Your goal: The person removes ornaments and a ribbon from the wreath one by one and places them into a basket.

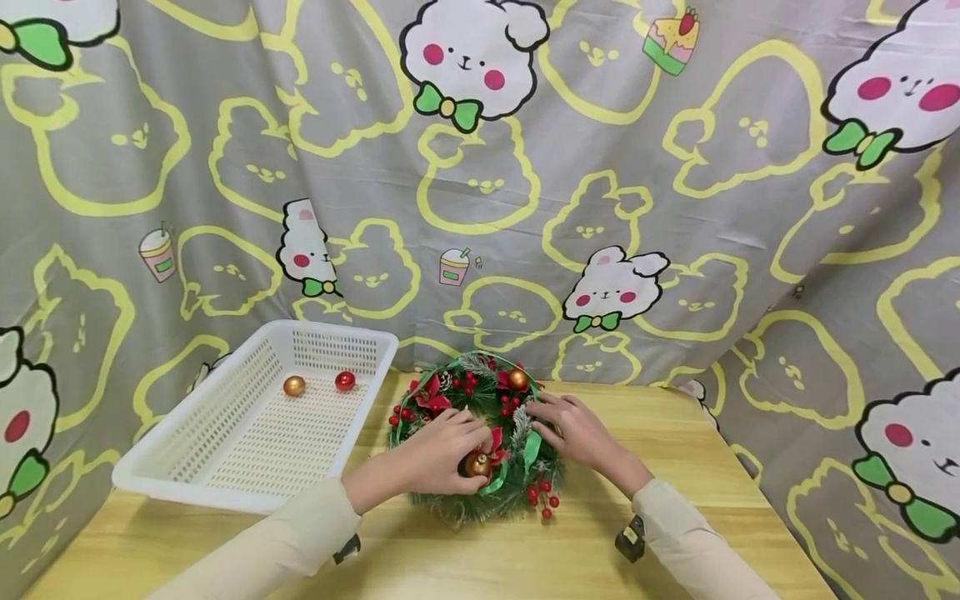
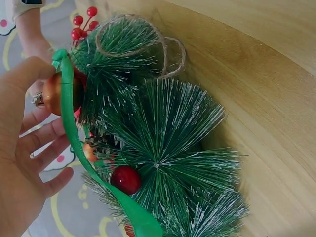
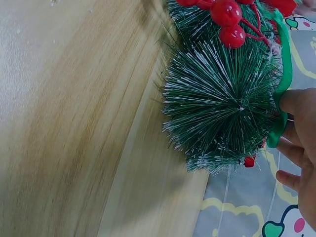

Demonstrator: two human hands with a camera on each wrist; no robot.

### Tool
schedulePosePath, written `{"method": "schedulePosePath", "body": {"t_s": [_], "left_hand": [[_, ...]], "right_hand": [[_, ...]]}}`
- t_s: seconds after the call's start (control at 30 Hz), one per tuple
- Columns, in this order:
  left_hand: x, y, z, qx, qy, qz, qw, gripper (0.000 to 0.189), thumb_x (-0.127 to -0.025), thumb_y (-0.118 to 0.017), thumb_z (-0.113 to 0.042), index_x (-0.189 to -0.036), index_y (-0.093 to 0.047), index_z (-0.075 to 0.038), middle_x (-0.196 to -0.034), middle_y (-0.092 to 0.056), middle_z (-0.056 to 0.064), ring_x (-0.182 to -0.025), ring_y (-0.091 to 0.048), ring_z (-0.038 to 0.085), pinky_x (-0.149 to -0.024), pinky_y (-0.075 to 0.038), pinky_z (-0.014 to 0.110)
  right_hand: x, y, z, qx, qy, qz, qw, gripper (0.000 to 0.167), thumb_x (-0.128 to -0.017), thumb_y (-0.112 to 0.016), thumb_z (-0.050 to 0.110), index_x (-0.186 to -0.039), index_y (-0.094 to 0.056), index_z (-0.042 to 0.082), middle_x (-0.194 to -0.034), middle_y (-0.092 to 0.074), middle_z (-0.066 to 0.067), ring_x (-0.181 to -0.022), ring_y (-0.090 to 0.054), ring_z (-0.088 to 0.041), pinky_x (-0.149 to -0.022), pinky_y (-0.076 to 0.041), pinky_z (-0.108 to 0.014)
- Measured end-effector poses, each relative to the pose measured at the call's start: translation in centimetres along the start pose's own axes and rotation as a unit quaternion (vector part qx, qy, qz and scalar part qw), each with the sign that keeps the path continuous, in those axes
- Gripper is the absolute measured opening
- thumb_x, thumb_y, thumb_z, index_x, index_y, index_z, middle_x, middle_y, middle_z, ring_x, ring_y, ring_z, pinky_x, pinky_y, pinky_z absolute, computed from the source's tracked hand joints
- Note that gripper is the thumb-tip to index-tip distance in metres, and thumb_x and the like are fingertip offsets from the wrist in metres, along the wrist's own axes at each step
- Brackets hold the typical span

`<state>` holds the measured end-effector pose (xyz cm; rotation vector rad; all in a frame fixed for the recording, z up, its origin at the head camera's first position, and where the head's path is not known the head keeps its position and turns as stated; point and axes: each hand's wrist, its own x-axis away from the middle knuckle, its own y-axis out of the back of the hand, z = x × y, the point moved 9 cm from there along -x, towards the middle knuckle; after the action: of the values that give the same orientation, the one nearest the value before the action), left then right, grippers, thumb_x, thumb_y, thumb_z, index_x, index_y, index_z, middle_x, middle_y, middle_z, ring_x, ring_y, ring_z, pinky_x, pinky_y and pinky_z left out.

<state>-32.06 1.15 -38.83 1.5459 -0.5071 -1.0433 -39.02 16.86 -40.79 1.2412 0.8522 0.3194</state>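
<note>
A green Christmas wreath with frosted needles, red berries and red flowers lies on the wooden table. My left hand reaches over its near side and holds a gold ball ornament between thumb and fingers. A green ribbon runs across that ornament and down along the wreath. On the wreath's right side, my right hand pinches the ribbon between thumb and fingers. Another gold ball sits at the wreath's far side, and a twine loop shows at its outer edge.
Left of the wreath stands a white plastic basket with a gold ball and a red ball inside. A grey patterned curtain hangs behind and beside the wooden table.
</note>
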Motion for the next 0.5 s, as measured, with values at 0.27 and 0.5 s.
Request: {"method": "schedulePosePath", "body": {"t_s": [0.27, 0.5], "left_hand": [[-0.11, -0.15, -0.02, 0.002, 0.004, 0.015, 0.9999, 0.027, -0.091, -0.071, -0.045, -0.101, -0.059, -0.023, -0.094, -0.061, -0.009, -0.090, -0.049, 0.012, -0.088, -0.045, 0.035], [-0.13, 0.28, 0.09, 0.005, -0.005, -0.011, 0.9999, 0.022, -0.089, -0.071, -0.038, -0.098, -0.058, -0.023, -0.089, -0.059, -0.011, -0.087, -0.046, 0.011, -0.087, -0.045, 0.034]], "right_hand": [[0.09, -0.03, 0.17, -0.001, 0.010, -0.007, 0.9999, 0.034, -0.097, -0.070, 0.018, -0.129, -0.070, 0.006, -0.130, -0.070, -0.012, -0.130, -0.060, -0.038, -0.103, -0.047, -0.061], [0.07, 0.16, 0.16, 0.003, 0.016, -0.020, 0.9997, 0.034, -0.096, -0.071, 0.017, -0.127, -0.071, 0.006, -0.128, -0.072, -0.012, -0.128, -0.061, -0.038, -0.101, -0.048, -0.061]]}}
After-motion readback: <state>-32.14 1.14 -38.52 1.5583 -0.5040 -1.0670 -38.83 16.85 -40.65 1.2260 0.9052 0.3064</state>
